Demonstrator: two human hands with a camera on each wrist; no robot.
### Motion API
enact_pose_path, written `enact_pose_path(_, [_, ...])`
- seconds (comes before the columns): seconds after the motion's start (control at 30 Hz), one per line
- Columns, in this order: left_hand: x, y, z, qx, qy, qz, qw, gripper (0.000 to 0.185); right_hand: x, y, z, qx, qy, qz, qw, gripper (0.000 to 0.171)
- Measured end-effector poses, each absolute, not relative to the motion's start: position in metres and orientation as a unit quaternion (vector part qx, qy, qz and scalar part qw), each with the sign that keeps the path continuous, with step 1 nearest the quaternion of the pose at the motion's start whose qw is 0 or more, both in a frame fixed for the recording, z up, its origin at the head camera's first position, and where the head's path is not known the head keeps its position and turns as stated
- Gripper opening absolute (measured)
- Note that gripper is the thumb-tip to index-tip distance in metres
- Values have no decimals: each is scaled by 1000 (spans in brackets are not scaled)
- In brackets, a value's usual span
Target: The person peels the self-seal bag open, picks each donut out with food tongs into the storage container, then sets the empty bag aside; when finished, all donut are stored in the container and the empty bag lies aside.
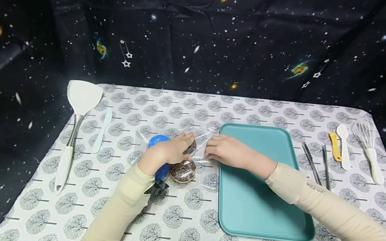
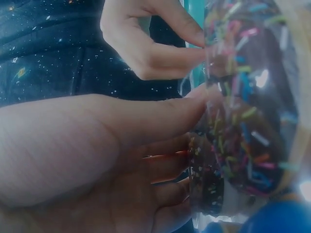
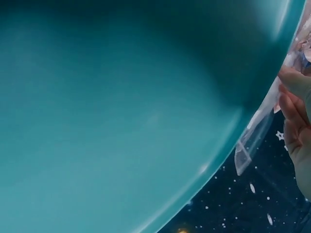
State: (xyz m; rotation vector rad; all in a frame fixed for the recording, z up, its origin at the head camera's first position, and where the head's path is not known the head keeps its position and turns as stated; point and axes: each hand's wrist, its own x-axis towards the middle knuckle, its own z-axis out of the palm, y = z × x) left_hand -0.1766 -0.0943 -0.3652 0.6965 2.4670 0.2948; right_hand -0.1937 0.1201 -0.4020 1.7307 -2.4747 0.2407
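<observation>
**Both hands on a clear bag of doughnuts at the frame's centre**

At far left of the head view a white spatula (image 1: 75, 121) with a broad flat blade lies on the tree-printed cloth of the bench (image 1: 185, 211), a slim pale scraper (image 1: 102, 131) just beside it. Left of centre, the left hand (image 1: 169, 151) curls over a crinkled clear plastic bag (image 1: 202, 134), thumb and fingers pinching it around a chocolate doughnut. A second glossy chocolate doughnut (image 1: 183, 170) and a round blue one (image 1: 158, 140) lie in the same bag. The right hand (image 1: 226, 151) pinches the bag's edge at the rim of a smooth teal tray (image 1: 261, 203) with rounded corners. Further right lie metal tongs (image 1: 314, 165), a yellow tool (image 1: 334, 146), a white spoon (image 1: 343, 151) and a wire whisk (image 1: 367, 149).

The left wrist view alone shows coloured sprinkles on the gripped doughnut (image 2: 248, 111) and the right hand's fingertips (image 2: 194, 56) pressed together on the film. The right wrist view is mostly tray, with a bag corner at right.
</observation>
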Motion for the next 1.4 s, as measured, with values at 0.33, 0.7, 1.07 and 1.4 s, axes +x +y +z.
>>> enact_pose_path(0.33, [-176,-94,-367,261,921,107,267,71,-193,130,-400,560,-823,76,54,5])
enact_pose_path(0.7, [-175,-95,-364,258,921,112,268,71,-187,126,-393,572,-810,125,43,13])
enact_pose_path(1.07, [-174,-91,-362,262,920,111,268,70,-178,117,-399,576,-811,102,25,6])
enact_pose_path(1.4, [-175,-91,-365,252,924,119,261,70,-171,132,-397,538,-839,83,18,3])
